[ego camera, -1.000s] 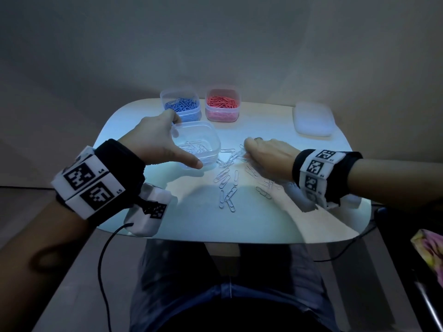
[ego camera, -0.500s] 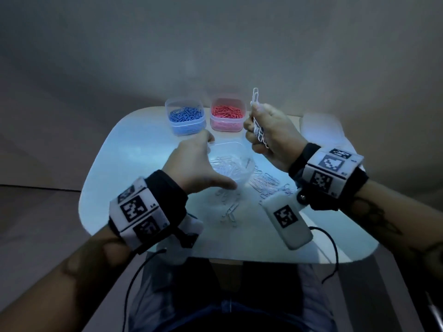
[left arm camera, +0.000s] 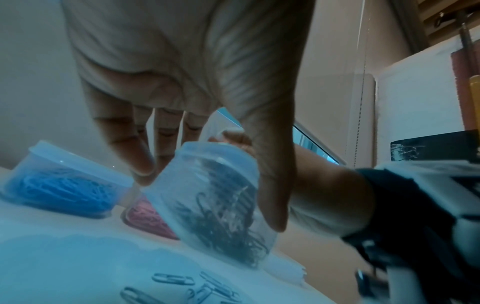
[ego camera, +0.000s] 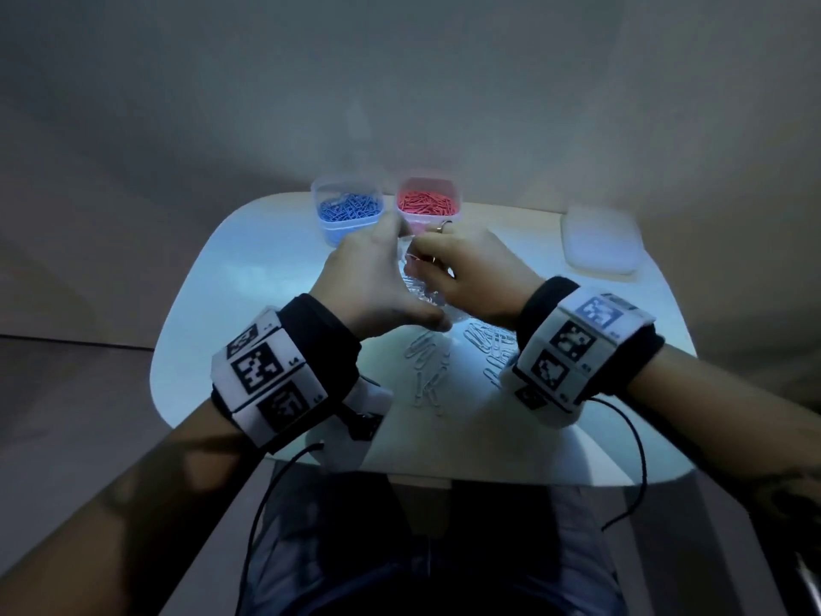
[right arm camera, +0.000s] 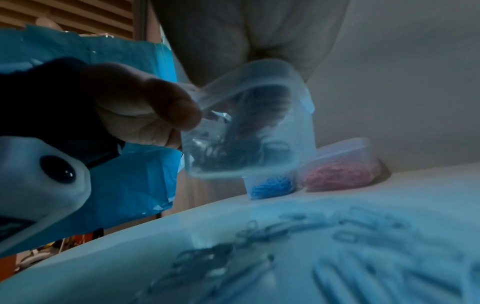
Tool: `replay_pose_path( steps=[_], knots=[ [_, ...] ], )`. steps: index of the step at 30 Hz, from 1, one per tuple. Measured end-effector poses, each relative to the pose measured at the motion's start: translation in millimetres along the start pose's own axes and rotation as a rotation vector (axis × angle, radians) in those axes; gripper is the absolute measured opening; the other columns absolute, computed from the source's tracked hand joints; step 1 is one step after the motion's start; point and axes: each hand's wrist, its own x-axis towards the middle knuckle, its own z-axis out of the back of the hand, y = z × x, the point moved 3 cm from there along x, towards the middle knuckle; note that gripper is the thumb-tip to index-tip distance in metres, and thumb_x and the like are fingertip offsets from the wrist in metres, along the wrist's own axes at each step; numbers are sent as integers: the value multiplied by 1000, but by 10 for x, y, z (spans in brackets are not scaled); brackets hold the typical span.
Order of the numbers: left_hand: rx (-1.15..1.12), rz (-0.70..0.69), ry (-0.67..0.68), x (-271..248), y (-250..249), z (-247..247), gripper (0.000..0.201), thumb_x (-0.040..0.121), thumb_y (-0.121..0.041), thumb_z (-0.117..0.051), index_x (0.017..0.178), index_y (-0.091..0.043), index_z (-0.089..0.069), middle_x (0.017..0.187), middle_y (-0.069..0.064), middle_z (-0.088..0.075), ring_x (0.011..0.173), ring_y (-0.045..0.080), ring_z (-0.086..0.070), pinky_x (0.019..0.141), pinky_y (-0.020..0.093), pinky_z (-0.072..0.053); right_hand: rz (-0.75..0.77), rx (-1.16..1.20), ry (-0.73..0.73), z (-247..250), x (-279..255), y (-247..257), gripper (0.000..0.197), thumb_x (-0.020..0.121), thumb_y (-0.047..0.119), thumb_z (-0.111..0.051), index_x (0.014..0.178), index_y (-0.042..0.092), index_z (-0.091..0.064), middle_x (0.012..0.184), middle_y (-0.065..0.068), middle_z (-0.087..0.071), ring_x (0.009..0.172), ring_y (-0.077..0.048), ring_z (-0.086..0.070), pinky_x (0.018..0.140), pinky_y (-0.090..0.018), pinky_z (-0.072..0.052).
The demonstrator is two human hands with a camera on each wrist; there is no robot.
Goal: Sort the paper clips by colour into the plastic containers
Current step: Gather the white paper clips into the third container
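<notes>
My left hand (ego camera: 408,277) grips a clear plastic container (ego camera: 422,297) with white paper clips in it, lifted off the table and tilted. Its thumb (left arm camera: 270,195) presses the near wall and the fingers wrap the far side. My right hand (ego camera: 444,255) is at the container's mouth, fingers curled on white paper clips, one loop (ego camera: 445,225) poking up. Several loose white clips (ego camera: 426,375) lie on the table below the hands. Behind stand a container of blue clips (ego camera: 348,211) and one of red clips (ego camera: 426,204).
A white lid (ego camera: 599,246) lies at the table's back right. The white table (ego camera: 249,304) has rounded corners; its front edge is close to my lap. Cables hang from both wristbands over that edge.
My right hand came down from chest height with its bundle of white clips to the container's mouth. My left hand lifted and tilted the clear container toward it.
</notes>
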Motion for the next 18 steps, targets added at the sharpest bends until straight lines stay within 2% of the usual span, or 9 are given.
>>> replay_pose_path(
  steps=[2, 4, 7, 9, 11, 13, 15, 17, 18],
  knots=[
    [-11, -4, -1, 9, -6, 6, 74, 48, -34, -89, 107, -20, -46, 99, -6, -55, 87, 14, -49, 67, 20, -33, -21, -92, 188, 153, 67, 33, 21, 87, 23, -61, 96, 8, -69, 92, -8, -68, 87, -24, -61, 77, -35, -45],
    [-12, -13, -9, 26, -18, 30, 82, 47, -33, -90, 115, -18, -47, 104, -9, -50, 91, 11, -47, 69, 18, -32, -65, -169, 292, 332, 151, 54, 29, 82, 27, -67, 107, 15, -69, 95, 2, -66, 90, -13, -60, 83, -24, -44],
    [-20, -6, -17, 24, -3, 65, 88, 46, -31, -91, 120, -18, -47, 105, -11, -47, 94, 8, -47, 74, 18, -34, -99, -138, 313, 543, 274, 46, 25, 84, 16, -65, 108, 15, -70, 84, 4, -62, 61, -1, -50, 59, -7, -39],
    [-32, 12, -14, 12, 51, 77, 88, 44, -31, -91, 119, -19, -48, 105, -8, -51, 97, 11, -51, 77, 21, -37, -140, -48, 226, 658, 297, -15, 19, 84, 12, -63, 100, 15, -72, 77, 2, -66, 46, 3, -50, 52, -3, -42],
    [-32, 56, -8, 14, 156, 114, 89, 44, -30, -91, 121, -18, -48, 108, -2, -55, 101, 16, -53, 79, 24, -41, -213, -20, 151, 692, 257, -131, 15, 83, 10, -61, 94, 12, -72, 69, 1, -62, 41, 4, -49, 47, -4, -41],
    [-10, 121, 10, 40, 294, 181, 92, 47, -26, -91, 127, -17, -46, 117, 5, -56, 105, 21, -53, 82, 25, -42, -331, -94, 237, 557, 140, -258, 18, 86, 5, -53, 94, 6, -69, 72, -5, -60, 47, -6, -49, 46, -12, -42],
    [8, 183, 21, 66, 431, 270, 94, 49, -23, -91, 130, -17, -44, 124, 7, -54, 109, 22, -52, 85, 26, -40, -415, -232, 488, 273, 8, -298, 22, 90, 3, -41, 100, 1, -61, 88, -10, -55, 70, -20, -50, 61, -23, -44],
    [9, 235, 26, 78, 548, 355, 95, 50, -22, -91, 131, -19, -43, 127, 5, -53, 109, 20, -50, 85, 26, -38, -422, -325, 682, -32, -51, -338, 29, 94, 8, -38, 120, 0, -48, 112, -20, -47, 103, -30, -45, 94, -37, -42],
    [9, 251, 34, 81, 596, 389, 95, 49, -22, -91, 131, -20, -43, 126, 4, -53, 109, 19, -50, 85, 27, -38, -437, -312, 731, -138, -70, -320, 40, 96, 15, -39, 134, 2, -36, 132, -24, -38, 122, -35, -37, 107, -43, -32]
  ],
)
